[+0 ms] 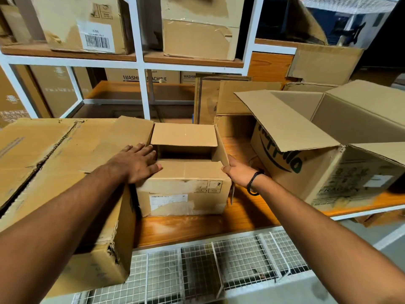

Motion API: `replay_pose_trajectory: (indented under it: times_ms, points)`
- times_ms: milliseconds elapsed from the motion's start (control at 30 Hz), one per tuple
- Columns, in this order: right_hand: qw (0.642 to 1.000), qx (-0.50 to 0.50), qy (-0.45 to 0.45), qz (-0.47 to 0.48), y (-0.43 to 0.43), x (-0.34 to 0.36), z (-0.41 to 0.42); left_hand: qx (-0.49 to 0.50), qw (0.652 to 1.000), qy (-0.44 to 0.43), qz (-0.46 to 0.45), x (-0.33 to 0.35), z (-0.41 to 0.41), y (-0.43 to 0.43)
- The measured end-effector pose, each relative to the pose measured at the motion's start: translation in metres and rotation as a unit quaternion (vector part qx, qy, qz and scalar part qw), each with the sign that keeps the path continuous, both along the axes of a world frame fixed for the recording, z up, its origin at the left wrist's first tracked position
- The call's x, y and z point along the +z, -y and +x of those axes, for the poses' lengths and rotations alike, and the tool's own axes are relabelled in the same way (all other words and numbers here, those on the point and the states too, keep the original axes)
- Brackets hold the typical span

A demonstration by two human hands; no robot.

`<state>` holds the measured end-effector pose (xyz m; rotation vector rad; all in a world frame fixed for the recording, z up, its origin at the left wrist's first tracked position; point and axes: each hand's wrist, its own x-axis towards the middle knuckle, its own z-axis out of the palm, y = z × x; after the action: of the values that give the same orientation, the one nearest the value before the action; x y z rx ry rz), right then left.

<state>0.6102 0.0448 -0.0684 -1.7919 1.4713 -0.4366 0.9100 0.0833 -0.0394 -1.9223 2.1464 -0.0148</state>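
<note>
The left hand (140, 164) lies flat, fingers straight, on the box's (184, 194) left edge, while the right hand (237, 172) grips its right flap (221, 148).

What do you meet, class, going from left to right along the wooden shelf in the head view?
Large closed carton → left grip, resting flat → small open box → right grip, holding that box's right flap → big open box with green print.

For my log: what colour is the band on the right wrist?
Black wristband, head view.
</note>
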Motion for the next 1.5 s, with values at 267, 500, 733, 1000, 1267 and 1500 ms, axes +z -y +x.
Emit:
replay_pose_trajectory:
  times_ms: [267, 500, 733, 1000, 1267, 1500]
  points:
    - [0.942, 0.001, -0.326, -0.081, 0.018, 0.024, -0.006, -0.003, 0.994, -0.11, 0.021, 0.009, -0.024, -0.014]
    - [0.931, 0.146, -0.276, -0.189, -0.004, 0.046, 0.064, 0.005, 0.995, -0.066, -0.075, 0.019, -0.013, 0.001]
    - [0.957, 0.143, -0.252, -0.031, 0.012, 0.022, 0.098, 0.031, 0.993, -0.095, -0.062, -0.002, -0.008, -0.005]
    - [0.966, 0.041, -0.188, -0.173, 0.019, 0.046, 0.1, 0.058, 0.929, -0.344, -0.123, -0.003, 0.005, -0.002]
    - [0.964, 0.044, -0.174, -0.197, 0.0, 0.15, 0.087, 0.083, 0.924, -0.354, -0.12, 0.011, -0.001, -0.014]
    - [0.911, 0.192, -0.329, -0.157, -0.047, 0.123, 0.079, 0.037, 0.966, -0.234, -0.102, 0.012, -0.007, -0.018]
